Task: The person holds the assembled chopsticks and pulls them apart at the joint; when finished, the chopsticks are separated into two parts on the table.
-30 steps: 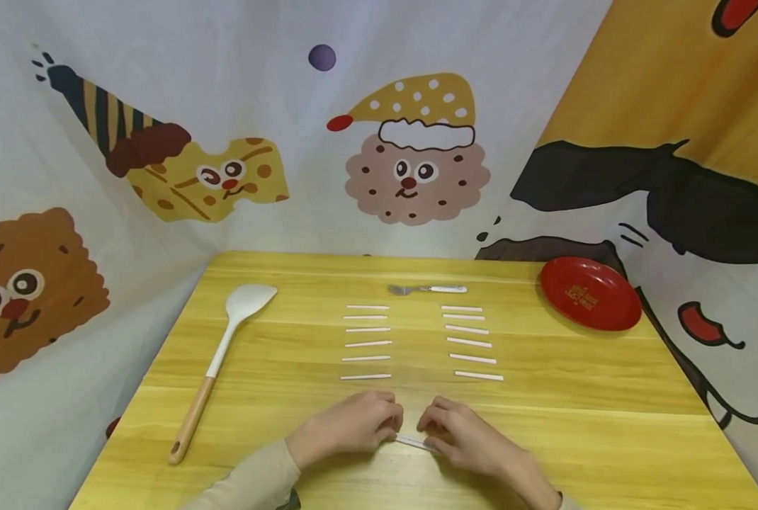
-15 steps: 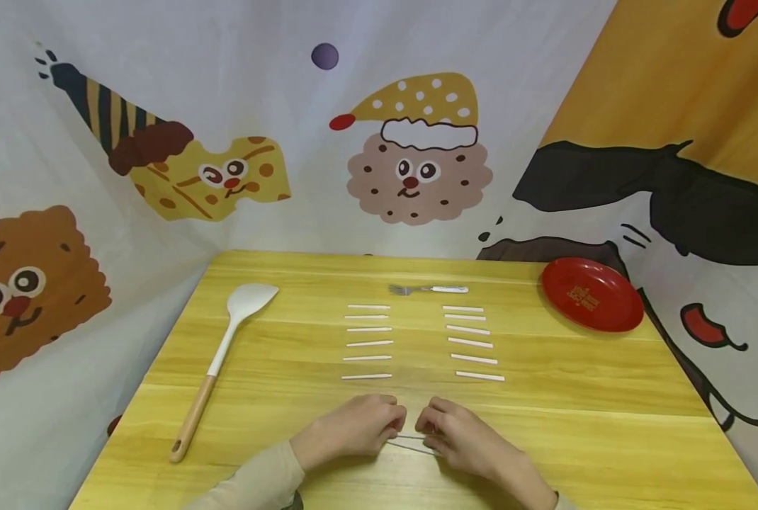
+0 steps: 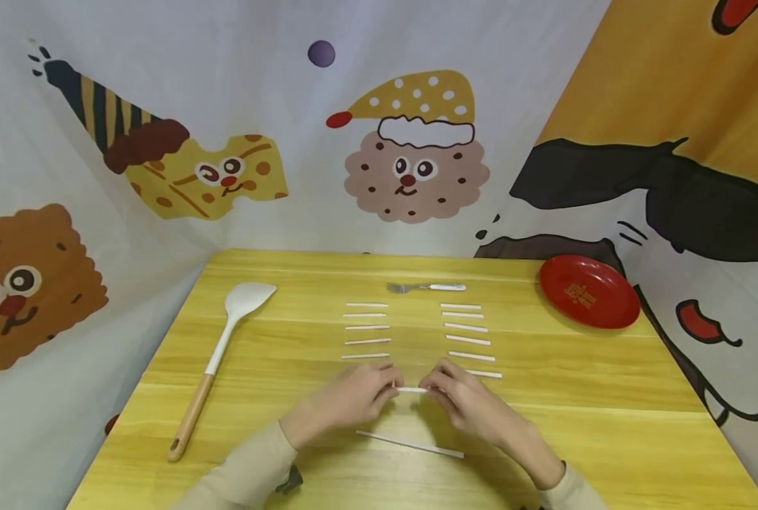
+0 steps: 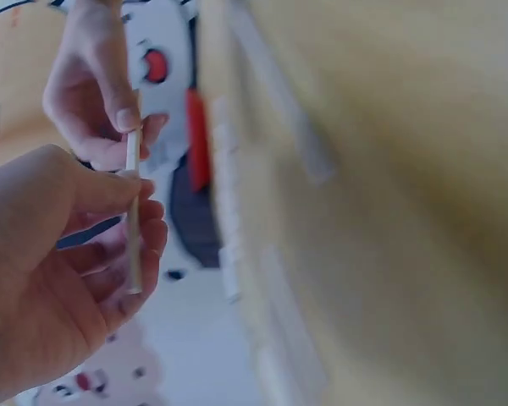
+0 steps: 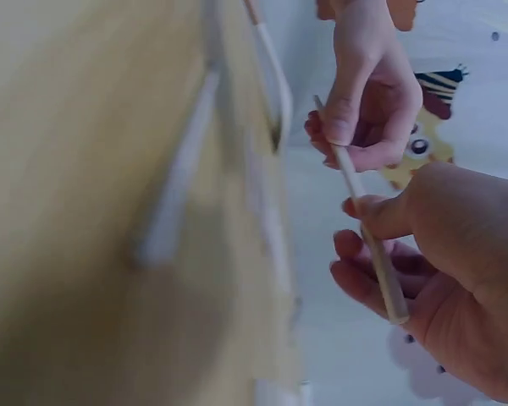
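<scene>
A thin white stick (image 3: 411, 389) is held level above the table between both hands. My left hand (image 3: 353, 397) pinches its left part with thumb and fingertips, while my right hand (image 3: 471, 404) pinches the right part; a short length shows between them. In the left wrist view the stick (image 4: 134, 245) runs straight past the thumb. The right wrist view shows the same stick (image 5: 381, 271) passing through both grips. Below the hands, a second long white stick (image 3: 411, 444) lies slightly slanted on the table. The nearest short sticks are partly hidden by the hands.
Short white sticks lie in two columns, a left one (image 3: 366, 328) and a right one (image 3: 466, 327). Behind them is a fork (image 3: 447, 287). A white spatula (image 3: 221, 347) with a wooden handle lies left; a red plate (image 3: 608, 297) sits at the back right.
Both hands have moved forward and up with one stick. The other long stick, earlier between the hands beside it, now lies alone on the table.
</scene>
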